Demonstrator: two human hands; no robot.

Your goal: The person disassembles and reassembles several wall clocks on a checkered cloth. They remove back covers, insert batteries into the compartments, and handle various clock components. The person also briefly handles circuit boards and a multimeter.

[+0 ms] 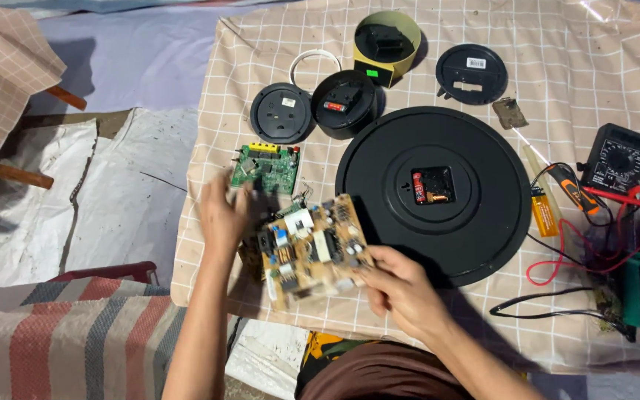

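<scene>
A tan circuit board crowded with components is tilted just above the checked cloth. My right hand grips its lower right corner. My left hand is blurred, with fingers spread over the cloth beside the tan board's left edge and just below a green circuit board. It holds nothing that I can see. To the right of the tan board a large round black clock lies face down, its battery movement showing at the centre.
Several smaller round clock backs lie at the cloth's far side. A multimeter with red and black leads, a soldering iron and a lighter sit at the right. A striped blanket lies lower left.
</scene>
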